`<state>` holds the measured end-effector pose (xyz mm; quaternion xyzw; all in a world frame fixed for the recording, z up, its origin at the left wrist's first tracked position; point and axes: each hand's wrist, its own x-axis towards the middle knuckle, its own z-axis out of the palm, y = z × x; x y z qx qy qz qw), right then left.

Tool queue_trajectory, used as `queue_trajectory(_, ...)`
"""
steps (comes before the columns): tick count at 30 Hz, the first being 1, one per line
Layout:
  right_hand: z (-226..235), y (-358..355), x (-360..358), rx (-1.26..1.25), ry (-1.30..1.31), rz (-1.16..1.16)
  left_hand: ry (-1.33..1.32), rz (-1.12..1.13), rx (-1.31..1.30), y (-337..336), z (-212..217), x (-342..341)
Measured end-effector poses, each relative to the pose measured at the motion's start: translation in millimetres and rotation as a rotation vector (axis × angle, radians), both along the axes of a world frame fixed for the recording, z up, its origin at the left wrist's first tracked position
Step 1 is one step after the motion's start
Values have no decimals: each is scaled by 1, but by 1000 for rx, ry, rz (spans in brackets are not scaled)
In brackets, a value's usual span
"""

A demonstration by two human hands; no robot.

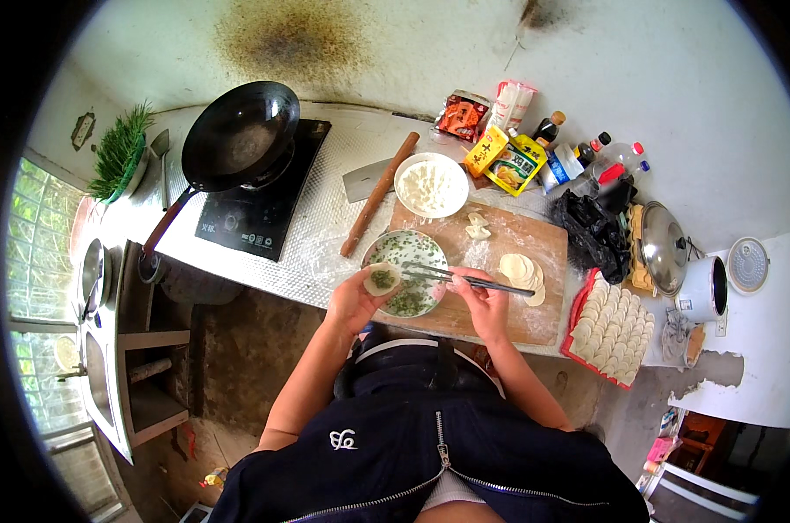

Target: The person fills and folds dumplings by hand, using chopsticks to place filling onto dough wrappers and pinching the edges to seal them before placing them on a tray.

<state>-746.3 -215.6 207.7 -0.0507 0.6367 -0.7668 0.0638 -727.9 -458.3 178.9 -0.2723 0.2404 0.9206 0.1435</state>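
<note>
Left hand (pixel 351 303) half-curled under round cream green-filled dough wrapper (pixel 383 279), right hand (pixel 488 310) pinching slim dark chopsticks (pixel 510 288), round white filling bowl (pixel 418 315) between.

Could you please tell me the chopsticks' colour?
The chopsticks look nearly black, best seen in the head view.

Filled wrapper (pixel 383 278) and chopsticks (pixel 504 286) in the hands (pixel 351 302), at a round bowl (pixel 403 233)

- One left hand (pixel 351 302), one right hand (pixel 484 309)
- Two black chopsticks (pixel 511 288)
- One filled wrapper (pixel 383 279)
- One filling bowl (pixel 407 232), one floury bowl (pixel 451 211)
- One rolling pin (pixel 380 194), one cleaver (pixel 363 182)
- One wok (pixel 242 135), one induction cooktop (pixel 245 222)
- One cutting board (pixel 547 247)
- One wrapper stack (pixel 522 271), layers indistinct
- One red tray (pixel 574 324); dumplings (pixel 613 331) too crowded to count
</note>
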Motion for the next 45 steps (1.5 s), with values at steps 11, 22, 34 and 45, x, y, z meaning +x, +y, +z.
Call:
queue_trajectory(11, -5, 5, -7, -232, -344, 70, 0, -190, 132, 3, 23, 4)
queue_trajectory(22, -4, -1, -10, -225, -354, 77, 56, -226, -5, 8, 23, 8)
queue_trajectory(34, -8, 7, -14, -328, -488, 19, 25, -232, 105, 5, 32, 7)
queue_trajectory(45, -8, 17, -14, -307, -461, 94, -11, -254, 74, 1, 24, 5)
